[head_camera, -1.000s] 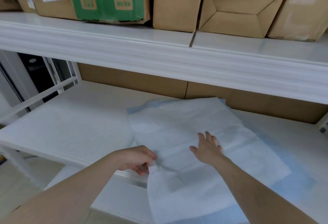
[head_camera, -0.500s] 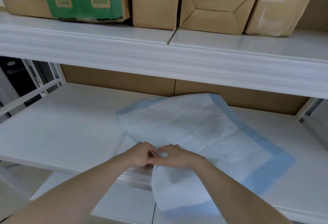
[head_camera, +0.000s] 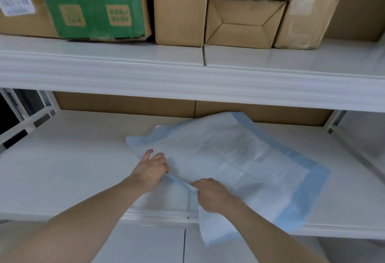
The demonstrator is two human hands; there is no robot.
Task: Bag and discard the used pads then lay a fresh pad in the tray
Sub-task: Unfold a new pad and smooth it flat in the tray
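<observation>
A white pad with a blue border (head_camera: 239,158) lies partly unfolded on the white middle shelf (head_camera: 62,169), its near corner hanging over the shelf's front edge. My left hand (head_camera: 152,169) rests on the pad's left edge, fingers spread and pressing down. My right hand (head_camera: 210,192) pinches the pad's near edge, holding a folded flap. The far corner of the pad curls up against the brown back panel. No tray or bag is in view.
The upper shelf (head_camera: 187,75) juts out above the pad and carries a green box (head_camera: 91,4) and several cardboard boxes (head_camera: 243,23). A lower shelf (head_camera: 145,246) shows under the front edge. White frame bars (head_camera: 25,114) stand at the left.
My hands, together at the pad's near edge half a second ago, have parted: the left moved up and left along the edge, the right stayed pinching. The pad is spread wider.
</observation>
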